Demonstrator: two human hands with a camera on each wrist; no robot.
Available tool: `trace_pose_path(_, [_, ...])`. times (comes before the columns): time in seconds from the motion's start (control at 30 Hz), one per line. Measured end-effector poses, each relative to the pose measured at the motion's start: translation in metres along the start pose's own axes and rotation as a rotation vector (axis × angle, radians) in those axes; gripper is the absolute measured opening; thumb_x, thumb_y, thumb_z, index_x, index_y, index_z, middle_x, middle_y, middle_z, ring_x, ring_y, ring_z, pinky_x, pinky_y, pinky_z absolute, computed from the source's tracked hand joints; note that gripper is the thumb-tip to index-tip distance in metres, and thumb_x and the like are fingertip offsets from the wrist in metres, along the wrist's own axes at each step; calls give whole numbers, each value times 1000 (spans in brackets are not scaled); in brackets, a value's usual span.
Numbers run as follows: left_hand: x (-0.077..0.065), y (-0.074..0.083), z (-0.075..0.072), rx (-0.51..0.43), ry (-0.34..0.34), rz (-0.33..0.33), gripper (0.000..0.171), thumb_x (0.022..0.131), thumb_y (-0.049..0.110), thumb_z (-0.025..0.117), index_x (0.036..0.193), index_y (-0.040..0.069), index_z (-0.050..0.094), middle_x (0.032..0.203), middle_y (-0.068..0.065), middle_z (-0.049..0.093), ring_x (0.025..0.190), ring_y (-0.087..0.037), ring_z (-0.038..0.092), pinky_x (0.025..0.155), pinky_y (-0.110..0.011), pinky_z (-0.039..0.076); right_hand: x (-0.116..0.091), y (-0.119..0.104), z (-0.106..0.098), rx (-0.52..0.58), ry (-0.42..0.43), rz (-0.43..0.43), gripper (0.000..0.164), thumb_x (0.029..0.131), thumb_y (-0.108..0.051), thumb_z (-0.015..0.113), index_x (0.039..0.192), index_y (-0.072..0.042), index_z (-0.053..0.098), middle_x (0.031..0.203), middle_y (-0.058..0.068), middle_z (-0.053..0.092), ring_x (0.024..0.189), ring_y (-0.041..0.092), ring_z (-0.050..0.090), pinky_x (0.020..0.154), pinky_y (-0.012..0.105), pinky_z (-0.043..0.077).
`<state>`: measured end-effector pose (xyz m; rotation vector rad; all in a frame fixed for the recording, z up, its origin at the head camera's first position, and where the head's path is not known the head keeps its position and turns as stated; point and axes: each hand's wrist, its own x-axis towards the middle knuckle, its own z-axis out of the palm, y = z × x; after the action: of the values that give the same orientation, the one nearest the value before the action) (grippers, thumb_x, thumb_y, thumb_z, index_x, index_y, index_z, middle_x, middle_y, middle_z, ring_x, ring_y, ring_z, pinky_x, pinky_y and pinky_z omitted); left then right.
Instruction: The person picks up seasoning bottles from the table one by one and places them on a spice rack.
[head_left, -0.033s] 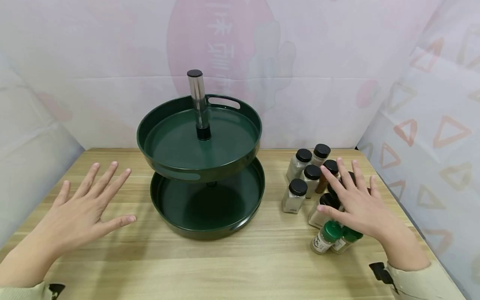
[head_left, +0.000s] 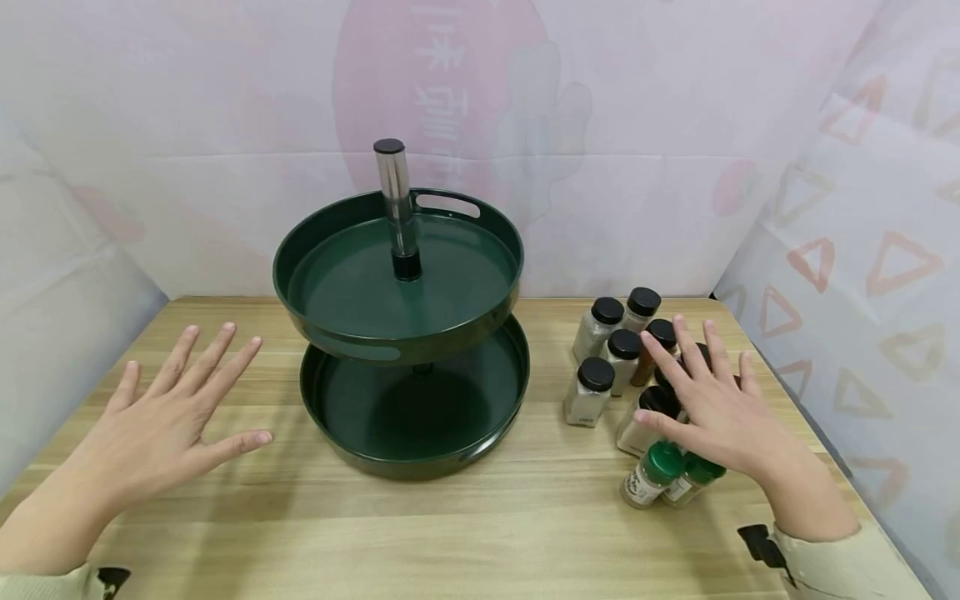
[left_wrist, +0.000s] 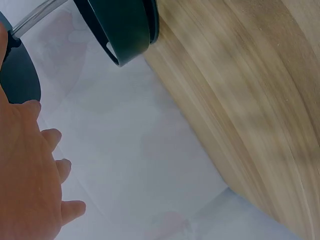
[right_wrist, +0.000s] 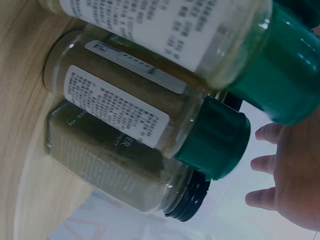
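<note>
My left hand (head_left: 168,417) is spread with straight fingers to the left of a dark green two-tier round tray stand (head_left: 405,329) and holds nothing. A metal post with a black cap (head_left: 397,204) rises from the upper tray. On the right, my right hand (head_left: 716,408) hovers with spread fingers over a group of spice jars, hiding some of them. Black-capped jars (head_left: 590,400) stand toward the back, and two green-capped jars (head_left: 647,479) stand in front. In the right wrist view, a green-capped jar of brown powder (right_wrist: 120,95) shows a printed white label.
A light wooden table (head_left: 480,542) carries everything. Behind it hangs a pale printed cloth (head_left: 247,100), with more cloth along both sides. The upper tray has a cut-out handle (head_left: 450,200) in its rim. The jars stand close together near the table's right edge.
</note>
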<state>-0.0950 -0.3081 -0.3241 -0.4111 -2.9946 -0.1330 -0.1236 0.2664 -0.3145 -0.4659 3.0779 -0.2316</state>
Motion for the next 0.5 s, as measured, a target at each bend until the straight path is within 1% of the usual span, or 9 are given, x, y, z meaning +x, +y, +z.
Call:
trace_pose_path(0.1, [1, 1, -2, 0, 2, -1, 100, 88, 62, 63, 160, 35, -1, 167, 8, -15, 152, -20, -26, 109, -66, -27, -2, 1, 0, 17, -1, 1, 90, 94, -65, 51, 160, -34, -2, 166, 7, -18, 150, 38, -26, 107, 81, -5])
trace_pose_path(0.2, [2, 4, -7, 3, 22, 1, 101, 87, 62, 64, 160, 34, -2, 167, 8, -14, 152, -20, -26, 109, -66, -27, -4, 4, -2, 37, 16, 0, 90, 94, -62, 53, 160, -33, -2, 166, 8, -18, 150, 39, -26, 107, 80, -8])
trace_pose_path(0.33, [3, 8, -18, 9, 70, 12, 103, 86, 61, 66, 160, 33, -1, 167, 8, -13, 153, -19, -23, 111, -66, -24, -8, 11, -7, 38, 48, 2, 90, 95, -59, 54, 160, -32, -2, 166, 8, -18, 150, 39, -26, 108, 79, -9])
trace_pose_path(0.43, [3, 11, -26, 14, 108, 28, 103, 86, 60, 66, 160, 32, 0, 168, 9, -11, 154, -18, -20, 114, -65, -21, -11, 17, -11, 52, 71, 4, 89, 97, -56, 55, 160, -30, -1, 166, 7, -18, 151, 41, -24, 107, 80, -7])
trace_pose_path(0.5, [4, 14, -30, 19, 135, 43, 103, 86, 59, 66, 160, 31, 0, 168, 8, -10, 155, -19, -18, 116, -64, -18, -14, 22, -13, 74, 95, 3, 88, 97, -53, 56, 161, -28, 0, 167, 8, -16, 151, 43, -20, 106, 81, -5])
